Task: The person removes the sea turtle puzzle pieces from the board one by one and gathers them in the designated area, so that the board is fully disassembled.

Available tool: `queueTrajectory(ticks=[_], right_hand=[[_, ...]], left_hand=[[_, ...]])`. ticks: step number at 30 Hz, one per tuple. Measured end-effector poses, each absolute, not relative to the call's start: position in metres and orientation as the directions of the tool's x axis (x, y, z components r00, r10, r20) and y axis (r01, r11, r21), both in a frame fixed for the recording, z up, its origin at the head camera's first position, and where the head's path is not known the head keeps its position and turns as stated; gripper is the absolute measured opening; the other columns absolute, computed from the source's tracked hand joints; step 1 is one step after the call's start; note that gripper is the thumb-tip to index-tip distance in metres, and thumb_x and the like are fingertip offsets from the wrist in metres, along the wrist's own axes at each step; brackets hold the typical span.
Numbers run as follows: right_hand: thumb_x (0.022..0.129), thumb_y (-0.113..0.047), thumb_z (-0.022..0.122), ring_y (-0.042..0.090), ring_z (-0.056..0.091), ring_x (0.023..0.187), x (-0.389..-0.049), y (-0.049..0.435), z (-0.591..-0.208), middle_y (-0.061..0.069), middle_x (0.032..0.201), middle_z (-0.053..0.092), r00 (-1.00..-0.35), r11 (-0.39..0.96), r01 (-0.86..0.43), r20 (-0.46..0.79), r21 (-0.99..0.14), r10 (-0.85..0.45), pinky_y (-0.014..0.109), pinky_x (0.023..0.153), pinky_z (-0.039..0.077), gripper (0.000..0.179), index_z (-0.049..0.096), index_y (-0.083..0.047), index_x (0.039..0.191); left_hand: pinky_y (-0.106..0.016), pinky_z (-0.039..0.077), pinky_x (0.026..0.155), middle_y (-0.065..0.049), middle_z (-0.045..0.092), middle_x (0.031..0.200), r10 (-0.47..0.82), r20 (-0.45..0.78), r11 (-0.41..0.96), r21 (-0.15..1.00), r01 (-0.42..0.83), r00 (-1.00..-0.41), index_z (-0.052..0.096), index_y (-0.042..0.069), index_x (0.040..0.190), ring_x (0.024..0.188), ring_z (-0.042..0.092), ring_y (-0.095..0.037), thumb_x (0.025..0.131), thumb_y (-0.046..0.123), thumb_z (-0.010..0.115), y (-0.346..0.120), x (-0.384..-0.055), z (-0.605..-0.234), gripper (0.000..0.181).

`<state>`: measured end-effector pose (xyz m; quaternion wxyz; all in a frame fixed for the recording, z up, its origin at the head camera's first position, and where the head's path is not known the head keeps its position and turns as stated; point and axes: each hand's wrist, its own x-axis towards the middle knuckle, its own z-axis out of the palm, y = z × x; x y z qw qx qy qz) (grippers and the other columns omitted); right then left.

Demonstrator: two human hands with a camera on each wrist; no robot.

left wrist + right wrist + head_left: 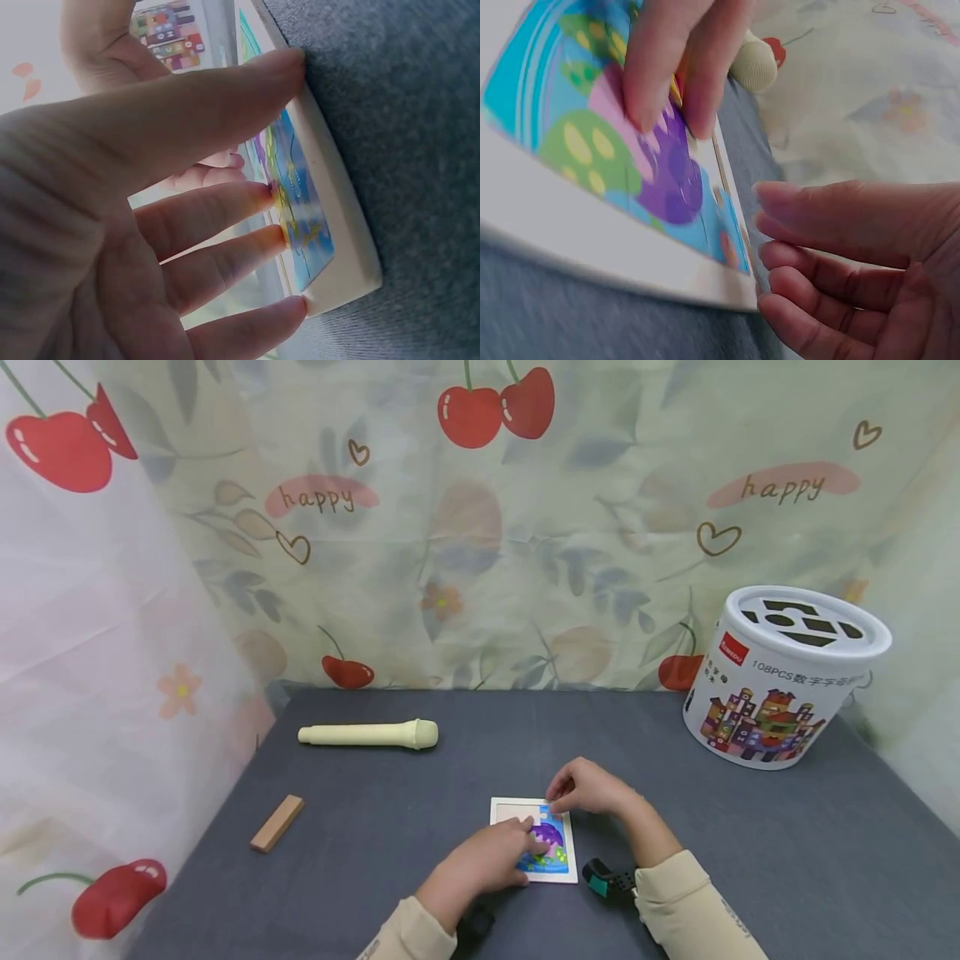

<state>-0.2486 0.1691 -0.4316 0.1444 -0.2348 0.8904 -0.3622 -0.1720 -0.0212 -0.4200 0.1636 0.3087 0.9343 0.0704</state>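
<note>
A small jigsaw puzzle in a white frame (555, 877) lies on the dark table. Blue, purple and green pieces (553, 858) fill its right and lower parts; bare pale backing (512, 812) shows at the upper left. My left hand (487, 857) rests over the puzzle's left side. In the left wrist view its fingertips (274, 238) touch the picture and frame, while the thumb lies across the frame's edge. My right hand (592, 787) is at the upper right corner, its fingers (817, 277) loosely bent beside a blue corner piece (733, 232). No held piece shows.
A cream toy microphone (360, 735) lies at the back left, with a wooden block (277, 823) in front of it. At the back right stands a white block bucket (780, 685) with a slotted lid. A black strap with a green part (600, 881) is by the right wrist.
</note>
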Motion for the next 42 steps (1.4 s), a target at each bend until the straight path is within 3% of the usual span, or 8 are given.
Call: queueTrajectory(ticks=[22, 42], right_hand=[[0.078, -0.005, 0.072, 0.007, 0.057, 0.067, -0.2415, 0.1592, -0.4371, 0.006, 0.078, 0.07, -0.857, 0.652, -0.332, -0.071, -0.682, -0.511, 0.021, 0.06, 0.049, 0.012, 0.073, 0.0, 0.089], [0.08, -0.007, 0.071, 0.007, 0.055, 0.066, -0.2396, 0.1614, -0.4373, 0.003, 0.077, 0.069, -0.876, 0.686, -0.319, -0.072, -0.654, -0.476, 0.021, 0.06, 0.048, 0.008, 0.074, -0.004, 0.086]], left_hand=[[-0.035, 0.043, 0.102, -0.005, 0.046, 0.142, 0.626, -0.232, 0.78, 0.21, 0.59, -0.745, 0.06, 0.031, 0.125, 0.13, 0.046, -0.024, 0.081, 0.026, 0.072, -0.0243, -0.1708, -0.4226, 0.046], [-0.036, 0.042, 0.103, 0.0, 0.046, 0.143, 0.601, -0.275, 0.799, 0.22, 0.559, -0.75, 0.058, 0.033, 0.127, 0.132, 0.043, -0.022, 0.082, 0.029, 0.07, -0.0249, -0.1723, -0.422, 0.047]])
